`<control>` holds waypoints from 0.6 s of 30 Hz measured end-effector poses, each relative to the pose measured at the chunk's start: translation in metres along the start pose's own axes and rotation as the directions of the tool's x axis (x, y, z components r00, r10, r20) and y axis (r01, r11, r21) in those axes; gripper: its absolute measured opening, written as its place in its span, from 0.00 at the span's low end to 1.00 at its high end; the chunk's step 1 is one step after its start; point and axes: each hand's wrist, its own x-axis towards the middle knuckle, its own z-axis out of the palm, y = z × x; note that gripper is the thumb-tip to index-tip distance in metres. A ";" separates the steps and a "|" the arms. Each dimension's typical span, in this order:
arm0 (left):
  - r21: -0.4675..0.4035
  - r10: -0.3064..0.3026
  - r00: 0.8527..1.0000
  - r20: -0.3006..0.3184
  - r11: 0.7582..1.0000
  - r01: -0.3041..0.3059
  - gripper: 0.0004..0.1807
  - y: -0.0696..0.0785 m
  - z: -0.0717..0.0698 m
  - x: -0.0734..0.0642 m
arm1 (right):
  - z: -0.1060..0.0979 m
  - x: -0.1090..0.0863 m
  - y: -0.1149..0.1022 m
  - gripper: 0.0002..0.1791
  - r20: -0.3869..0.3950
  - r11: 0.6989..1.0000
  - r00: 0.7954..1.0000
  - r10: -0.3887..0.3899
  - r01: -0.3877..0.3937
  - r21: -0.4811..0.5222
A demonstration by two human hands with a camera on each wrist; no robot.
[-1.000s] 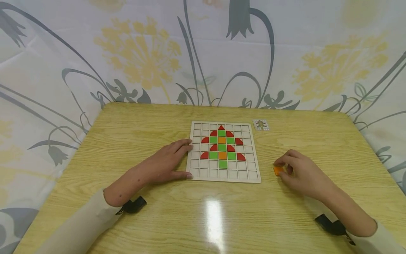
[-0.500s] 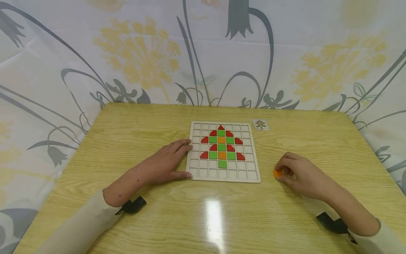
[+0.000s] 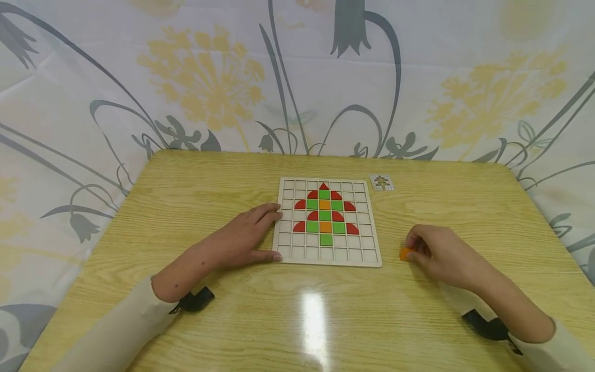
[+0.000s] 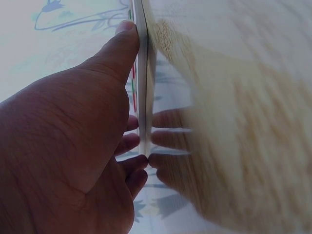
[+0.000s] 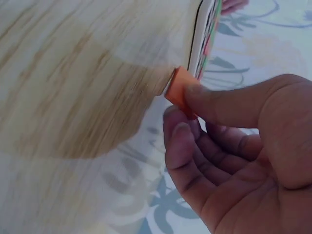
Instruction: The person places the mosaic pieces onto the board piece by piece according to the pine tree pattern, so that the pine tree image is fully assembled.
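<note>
A pale square grid board (image 3: 297, 253) lies on the table, with green, red and orange tiles set in a tree shape. Along the board's left edge rests my left hand (image 3: 237, 237), thumb at the near corner and fingertips farther up; the left wrist view shows the thumb (image 4: 117, 53) lying against the rim. To the right of the board, my right hand (image 3: 448, 256) pinches an orange square tile (image 3: 406, 253) between thumb and fingers. In the right wrist view the orange tile (image 5: 179, 92) is tilted, one corner at or near the tabletop.
A small card (image 3: 382, 182) printed with a tree pattern lies beyond the board's upper right corner. The wooden table (image 3: 209, 175) ends at a floral curtain (image 3: 307, 77) behind it. Light glares on the tabletop near the front.
My right hand has shifted slightly toward me, and the orange tile has tilted and turned a little between its fingers. The left hand and the board stay put.
</note>
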 end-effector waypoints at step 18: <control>-0.015 0.014 1.000 -0.013 1.000 -0.014 0.52 -0.002 0.001 0.000 | 0.021 0.033 -0.050 0.08 -0.060 0.983 0.997 -0.057 0.066 0.174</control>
